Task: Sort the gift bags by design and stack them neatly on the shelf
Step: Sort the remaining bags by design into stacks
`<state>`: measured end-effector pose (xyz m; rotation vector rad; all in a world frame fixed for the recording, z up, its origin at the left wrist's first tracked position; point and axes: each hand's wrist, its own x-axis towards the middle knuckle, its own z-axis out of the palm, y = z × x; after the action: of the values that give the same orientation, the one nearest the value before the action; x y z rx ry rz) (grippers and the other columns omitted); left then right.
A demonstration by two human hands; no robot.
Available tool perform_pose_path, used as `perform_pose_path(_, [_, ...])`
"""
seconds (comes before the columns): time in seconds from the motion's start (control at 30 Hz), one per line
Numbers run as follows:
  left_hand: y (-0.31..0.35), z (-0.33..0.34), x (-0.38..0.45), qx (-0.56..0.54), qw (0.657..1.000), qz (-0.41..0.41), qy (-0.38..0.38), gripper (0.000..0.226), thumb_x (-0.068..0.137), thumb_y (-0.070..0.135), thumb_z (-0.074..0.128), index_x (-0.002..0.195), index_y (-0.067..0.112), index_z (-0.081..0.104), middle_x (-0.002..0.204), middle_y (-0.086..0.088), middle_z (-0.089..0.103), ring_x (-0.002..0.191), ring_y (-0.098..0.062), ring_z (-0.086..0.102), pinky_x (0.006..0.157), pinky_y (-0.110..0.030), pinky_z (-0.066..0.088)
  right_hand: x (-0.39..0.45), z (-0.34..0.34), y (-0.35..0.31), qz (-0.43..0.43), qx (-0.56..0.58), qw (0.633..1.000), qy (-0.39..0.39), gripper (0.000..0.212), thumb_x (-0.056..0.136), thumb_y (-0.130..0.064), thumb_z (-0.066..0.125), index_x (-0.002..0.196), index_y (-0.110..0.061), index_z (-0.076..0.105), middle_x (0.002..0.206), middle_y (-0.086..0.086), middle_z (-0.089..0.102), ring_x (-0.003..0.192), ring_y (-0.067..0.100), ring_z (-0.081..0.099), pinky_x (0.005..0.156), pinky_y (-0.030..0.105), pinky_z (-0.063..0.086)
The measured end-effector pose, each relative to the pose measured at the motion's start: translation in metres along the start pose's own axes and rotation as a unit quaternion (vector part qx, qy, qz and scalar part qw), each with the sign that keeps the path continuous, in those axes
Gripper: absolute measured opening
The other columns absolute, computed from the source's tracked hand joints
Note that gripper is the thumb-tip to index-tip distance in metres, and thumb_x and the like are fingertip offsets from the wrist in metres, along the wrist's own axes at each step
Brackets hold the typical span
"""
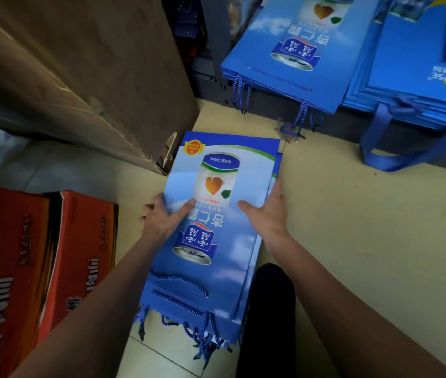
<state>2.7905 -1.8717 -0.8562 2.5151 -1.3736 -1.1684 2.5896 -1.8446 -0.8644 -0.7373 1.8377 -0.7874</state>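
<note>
A flat stack of blue gift bags [216, 170] printed with a drink can and a heart lies between my hands over the floor, rope handles hanging toward me. My left hand [162, 216] grips its left edge, thumb on top. My right hand [268, 214] grips the right edge, thumb lying on the print. On the low shelf [276, 100] at the upper right rests a stack of bags with the same can design [292, 45], and beside it a stack of bags with a different blue design [418, 64].
A large brown cardboard box [80, 72] stands at the upper left, close to the held stack. Two red printed boxes [39, 263] sit at the lower left. A dark shoe [271, 309] is under my right forearm. The floor [366, 214] is beige.
</note>
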Motion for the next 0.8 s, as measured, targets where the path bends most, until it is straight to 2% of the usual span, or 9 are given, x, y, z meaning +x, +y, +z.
perform_pose_path(0.1, [-0.002,-0.009,-0.003,0.014,1.0,0.005,-0.016,0.108,0.053,0.073,0.051,0.144,0.019,0.026,0.142,-0.017,0.03,0.132,-0.037,0.03,0.106,-0.047,0.031,-0.006,-0.005,0.002,-0.029,0.021,0.998,-0.048,0.097,0.078,-0.016,0.074,0.15,-0.02,0.01,0.139,0.01,0.034,0.123,0.019,0.038,0.098,0.019,0.031])
perform_pose_path(0.17, [-0.004,-0.011,-0.003,0.02,1.0,0.014,-0.019,0.101,0.064,0.072,0.058,0.144,0.019,0.026,0.142,-0.017,0.032,0.131,-0.037,0.031,0.105,-0.046,0.031,-0.009,-0.005,0.009,-0.042,0.016,0.997,-0.062,0.099,0.08,-0.011,0.072,0.151,-0.018,0.003,0.144,0.01,0.028,0.124,0.015,0.035,0.086,0.009,0.024])
perform_pose_path(0.27, [-0.006,-0.008,-0.002,0.039,0.999,0.022,-0.011,0.084,0.08,0.055,0.063,0.144,0.019,0.024,0.142,-0.018,0.028,0.132,-0.038,0.029,0.105,-0.046,0.032,-0.017,0.001,0.016,-0.061,-0.016,0.996,-0.059,0.098,0.082,-0.007,0.068,0.15,-0.012,-0.003,0.15,0.012,0.015,0.13,0.014,0.027,0.084,0.0,0.014])
perform_pose_path(0.43, [-0.006,-0.01,0.003,-0.002,0.999,0.02,-0.032,0.078,0.079,0.054,0.064,0.139,0.017,0.031,0.139,-0.016,0.038,0.124,-0.035,0.043,0.098,-0.045,0.043,-0.016,0.011,0.019,-0.06,0.01,0.997,-0.048,0.098,0.08,-0.002,0.067,0.151,-0.014,0.001,0.152,0.007,0.017,0.139,0.018,0.024,0.102,0.011,0.016])
perform_pose_path(0.5, [-0.006,-0.015,0.005,-0.047,0.998,0.028,-0.041,0.077,0.077,0.059,0.064,0.136,0.017,0.037,0.133,-0.011,0.049,0.117,-0.031,0.052,0.095,-0.044,0.047,-0.015,0.005,0.021,-0.076,0.055,0.994,-0.057,0.092,0.079,0.004,0.066,0.15,-0.016,0.011,0.153,0.002,0.025,0.139,0.017,0.028,0.115,0.03,0.021])
perform_pose_path(0.6, [-0.004,-0.017,0.002,-0.073,0.996,0.038,-0.017,0.102,0.05,0.084,0.057,0.13,0.023,0.043,0.125,-0.007,0.056,0.111,-0.03,0.056,0.095,-0.048,0.048,-0.028,-0.013,0.024,-0.106,0.113,0.986,-0.053,0.086,0.078,0.006,0.061,0.145,-0.03,0.022,0.149,-0.004,0.034,0.135,0.013,0.036,0.11,0.045,0.034])
perform_pose_path(0.67, [-0.004,-0.014,0.002,-0.09,0.994,0.062,0.007,0.11,0.041,0.092,0.051,0.129,0.026,0.043,0.123,-0.006,0.056,0.11,-0.03,0.057,0.091,-0.05,0.05,-0.041,-0.027,0.018,-0.121,0.149,0.98,-0.047,0.082,0.079,0.008,0.058,0.137,-0.041,0.026,0.143,-0.007,0.04,0.125,0.005,0.047,0.103,0.039,0.044])
perform_pose_path(0.73, [0.003,-0.012,-0.002,-0.125,0.988,0.085,0.014,0.112,0.04,0.096,0.05,0.128,0.027,0.042,0.123,-0.006,0.055,0.11,-0.028,0.057,0.088,-0.051,0.051,-0.05,-0.042,0.011,-0.143,0.193,0.969,-0.054,0.075,0.082,0.021,0.05,0.132,-0.031,0.03,0.132,-0.016,0.044,0.108,-0.011,0.054,0.088,0.02,0.05])
perform_pose_path(0.8, [0.02,-0.014,-0.013,-0.18,0.978,0.106,0.024,0.106,0.045,0.092,0.054,0.127,0.025,0.044,0.123,-0.006,0.055,0.107,-0.025,0.059,0.087,-0.046,0.053,-0.061,-0.055,-0.004,-0.171,0.222,0.958,-0.055,0.072,0.082,0.027,0.043,0.131,-0.025,0.031,0.127,-0.023,0.043,0.099,-0.013,0.058,0.079,0.013,0.05])
